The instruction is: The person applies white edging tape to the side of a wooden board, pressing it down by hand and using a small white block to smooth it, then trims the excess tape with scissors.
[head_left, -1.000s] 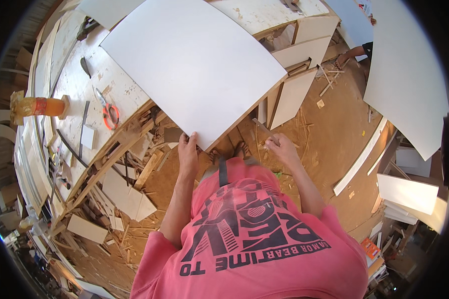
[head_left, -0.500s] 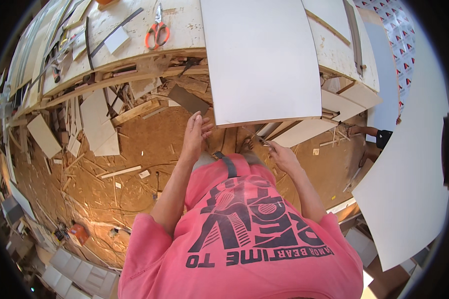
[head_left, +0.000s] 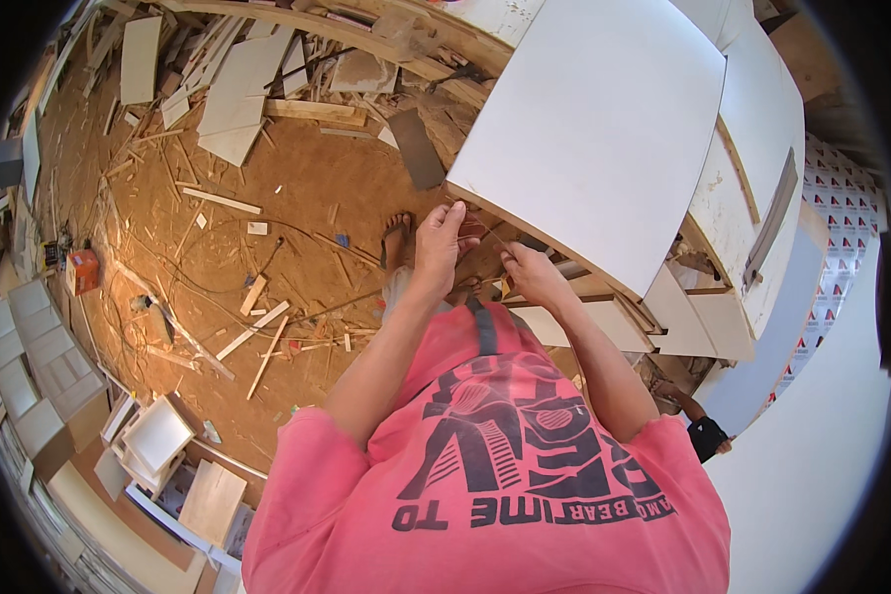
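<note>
Standing over the sawdust floor [head_left: 297,198], the person holds both hands at the near edge of a large white board [head_left: 604,129]. The board is flat, smooth and plain white, with a pale raw edge, and it lies on the workbench [head_left: 752,198]. The left hand [head_left: 438,243] is closed on the board's near corner, fingers curled over the edge. The right hand [head_left: 530,275] is just beside it, under the same edge; whether it grips the board I cannot tell. Wood offcuts [head_left: 238,89] lie well apart from the board, on the floor.
</note>
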